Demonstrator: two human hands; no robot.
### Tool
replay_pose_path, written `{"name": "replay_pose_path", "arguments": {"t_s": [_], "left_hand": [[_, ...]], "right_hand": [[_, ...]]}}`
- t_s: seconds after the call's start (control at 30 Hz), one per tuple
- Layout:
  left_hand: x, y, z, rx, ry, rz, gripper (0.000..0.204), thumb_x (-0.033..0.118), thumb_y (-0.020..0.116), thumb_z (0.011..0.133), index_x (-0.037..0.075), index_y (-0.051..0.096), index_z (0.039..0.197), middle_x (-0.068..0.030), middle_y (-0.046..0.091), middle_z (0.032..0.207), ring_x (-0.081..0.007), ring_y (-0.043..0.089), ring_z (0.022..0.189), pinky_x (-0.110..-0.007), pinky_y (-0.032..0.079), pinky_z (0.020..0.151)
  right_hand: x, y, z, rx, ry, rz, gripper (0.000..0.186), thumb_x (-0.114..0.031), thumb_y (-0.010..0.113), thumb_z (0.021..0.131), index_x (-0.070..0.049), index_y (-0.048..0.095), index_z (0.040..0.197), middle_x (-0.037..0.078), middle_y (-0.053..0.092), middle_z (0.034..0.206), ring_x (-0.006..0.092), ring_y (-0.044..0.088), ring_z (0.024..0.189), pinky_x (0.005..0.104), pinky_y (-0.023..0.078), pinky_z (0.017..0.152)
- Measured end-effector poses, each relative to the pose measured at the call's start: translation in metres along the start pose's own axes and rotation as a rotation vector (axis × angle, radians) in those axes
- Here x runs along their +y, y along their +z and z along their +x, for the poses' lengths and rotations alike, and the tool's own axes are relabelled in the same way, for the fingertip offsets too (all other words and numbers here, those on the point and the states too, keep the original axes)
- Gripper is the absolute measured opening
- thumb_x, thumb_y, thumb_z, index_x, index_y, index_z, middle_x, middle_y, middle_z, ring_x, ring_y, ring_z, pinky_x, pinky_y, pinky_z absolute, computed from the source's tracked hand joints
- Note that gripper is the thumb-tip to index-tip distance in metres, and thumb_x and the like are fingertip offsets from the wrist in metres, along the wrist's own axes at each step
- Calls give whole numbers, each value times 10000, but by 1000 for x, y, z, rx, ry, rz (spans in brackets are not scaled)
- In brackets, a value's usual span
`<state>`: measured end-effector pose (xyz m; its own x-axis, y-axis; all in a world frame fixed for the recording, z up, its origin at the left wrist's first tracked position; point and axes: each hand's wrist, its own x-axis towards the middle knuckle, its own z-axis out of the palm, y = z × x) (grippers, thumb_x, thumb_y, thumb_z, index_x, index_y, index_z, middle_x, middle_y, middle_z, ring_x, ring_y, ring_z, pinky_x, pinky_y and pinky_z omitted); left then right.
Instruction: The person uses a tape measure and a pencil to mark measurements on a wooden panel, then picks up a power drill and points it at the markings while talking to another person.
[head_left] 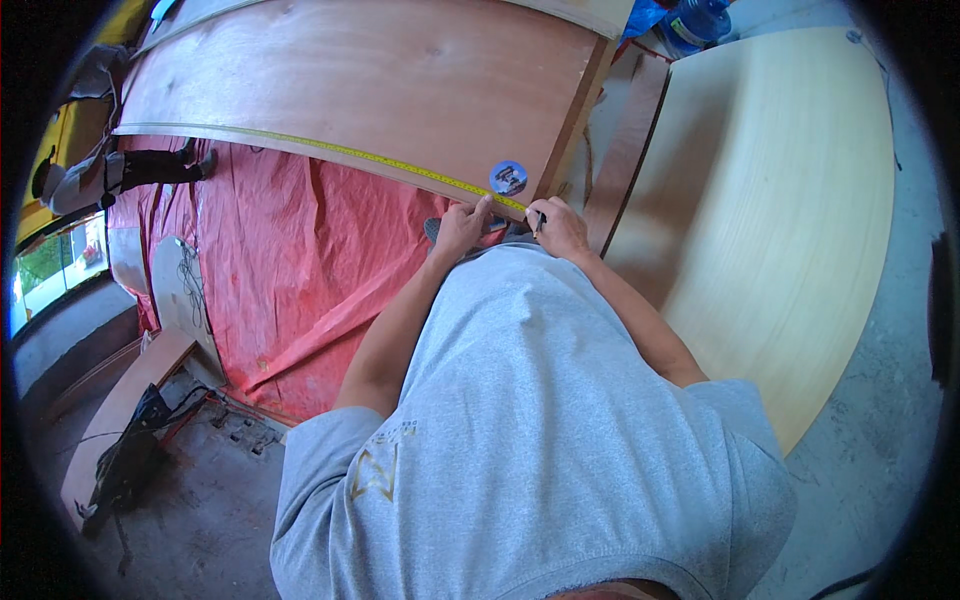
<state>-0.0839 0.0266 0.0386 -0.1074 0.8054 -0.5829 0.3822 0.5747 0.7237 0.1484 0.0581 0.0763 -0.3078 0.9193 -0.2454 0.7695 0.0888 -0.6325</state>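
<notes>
A yellow tape measure (385, 160) lies stretched along the near edge of a reddish-brown wooden panel (400, 70). At the panel's near right corner my left hand (462, 228) is closed on the tape and panel edge, its thumb pressing the tape from above. My right hand (562, 228) is just beside it at the corner, fingers curled round a thin dark pencil-like thing (541, 222); its exact kind is hard to make out. A round blue sticker or disc (508, 178) lies on the panel close to both hands.
A large pale wood sheet (790, 210) stands at the right. Red plastic sheeting (290, 260) spreads below the panel on the left. Another person (90, 183) is at the far left. A black bag (130, 455) lies at lower left; a blue water jug (697, 22) stands at the back.
</notes>
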Motion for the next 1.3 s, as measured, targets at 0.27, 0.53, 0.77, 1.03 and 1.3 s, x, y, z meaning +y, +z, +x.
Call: {"name": "replay_pose_path", "arguments": {"t_s": [0.27,0.53,0.77,1.03,1.3], "left_hand": [[8,3,-1,-31,-167,-196,640,556,637,1028,-38,788,842,-104,728,687,-164,712,637,-315,572,600],[5,40,-9,-124,-124,-338,581,489,677,1029,-56,793,865,-64,767,798,-116,703,694,-270,575,654],[15,77,-24,-263,-330,-832,484,463,716,1010,-10,775,1091,-73,785,982,-167,729,792,-303,595,712],[29,97,-28,-315,-367,-1010,433,512,674,1021,97,719,1136,-20,725,1038,-163,684,965,-326,567,817],[13,142,-21,2,-265,-1169,339,426,749,972,92,755,1026,-53,744,943,-192,703,781,-374,566,703]], "right_hand": [[0,-2,-3,35,-19,45,218,-319,663,1003,-118,748,996,147,693,952,381,690,936,511,547,794],[7,-3,-1,19,-32,36,216,-310,670,1000,-111,745,965,146,703,932,378,692,905,503,548,793],[36,-3,-3,-36,-94,40,217,-290,683,983,-87,756,963,172,739,937,389,711,894,485,556,800],[42,-13,-7,-68,-67,33,221,-263,676,978,-59,760,961,192,739,933,397,714,874,470,559,788],[39,-13,-2,-147,-159,-5,331,-318,633,1033,-24,737,923,225,718,906,410,705,842,469,541,751]]}}
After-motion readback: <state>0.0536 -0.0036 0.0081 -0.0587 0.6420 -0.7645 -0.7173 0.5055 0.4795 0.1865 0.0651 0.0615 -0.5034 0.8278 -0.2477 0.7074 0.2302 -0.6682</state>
